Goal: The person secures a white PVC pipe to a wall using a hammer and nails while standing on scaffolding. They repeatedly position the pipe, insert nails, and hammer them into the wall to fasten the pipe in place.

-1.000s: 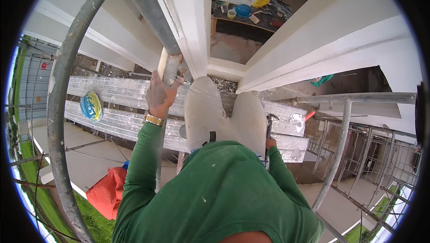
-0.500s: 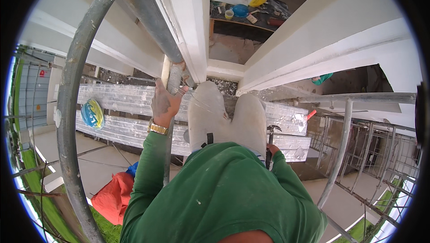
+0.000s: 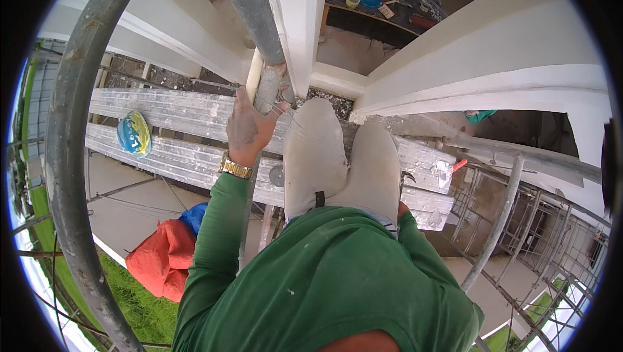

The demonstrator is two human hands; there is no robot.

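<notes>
My left hand [image 3: 248,133], with a gold watch [image 3: 236,166] at the wrist, is wrapped around a grey scaffold pipe [image 3: 268,90]. A pale wooden strip [image 3: 254,74] runs along the pipe just above the fingers, and thin wires [image 3: 300,110] stick out past the thumb. Beside my right thigh, my right hand [image 3: 403,210] is closed on a hammer; only part of the hammer's head [image 3: 407,176] shows, and its handle is hidden by my leg. Below my knees lie splattered metal planks [image 3: 188,109].
A blue and yellow ball-like object [image 3: 134,134] sits on the planks at left, and a red-handled scraper [image 3: 446,171] at right. Scaffold rails [image 3: 503,212] flank me. White columns [image 3: 483,40] rise ahead, with a cluttered table [image 3: 405,18] and a person's hand beyond. A red sack [image 3: 159,258] lies lower left.
My view has shifted, and my thighs stand more to the right in it. The hammer at my right side is now mostly hidden behind my leg. The left hand keeps its hold.
</notes>
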